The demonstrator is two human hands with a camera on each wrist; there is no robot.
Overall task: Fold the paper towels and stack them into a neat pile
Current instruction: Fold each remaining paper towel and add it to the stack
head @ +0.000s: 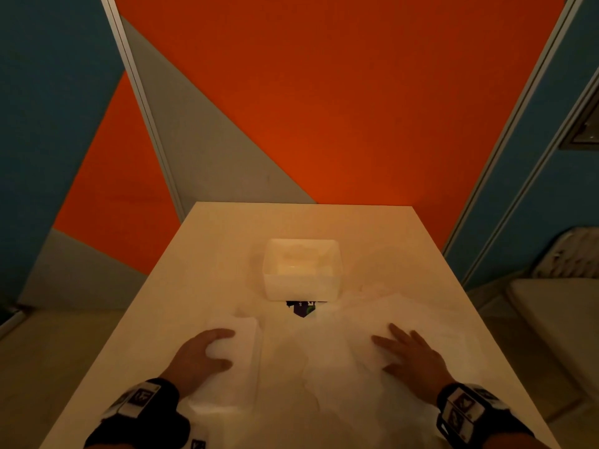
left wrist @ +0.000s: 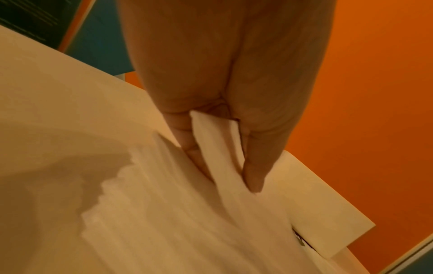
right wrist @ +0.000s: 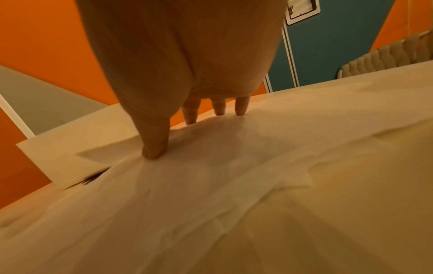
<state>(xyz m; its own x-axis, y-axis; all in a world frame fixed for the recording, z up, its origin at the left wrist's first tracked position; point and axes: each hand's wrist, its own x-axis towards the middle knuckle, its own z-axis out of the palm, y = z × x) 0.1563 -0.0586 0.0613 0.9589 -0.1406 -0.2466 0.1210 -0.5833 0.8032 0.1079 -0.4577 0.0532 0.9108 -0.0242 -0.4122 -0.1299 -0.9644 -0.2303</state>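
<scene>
Our left hand (head: 201, 354) curls its fingers (left wrist: 254, 172) and thumb round a folded paper towel (head: 231, 364) on the worktop (head: 201, 254). Our right hand (head: 411, 358) spreads straight fingers (right wrist: 154, 146) flat on loose, creased white paper towels (head: 327, 377) lying beneath and between both hands.

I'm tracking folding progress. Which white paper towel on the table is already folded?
The narrow folded white paper towel gripped by the left hand. The white paper towel under the flat right hand is spread open and creased.
</scene>
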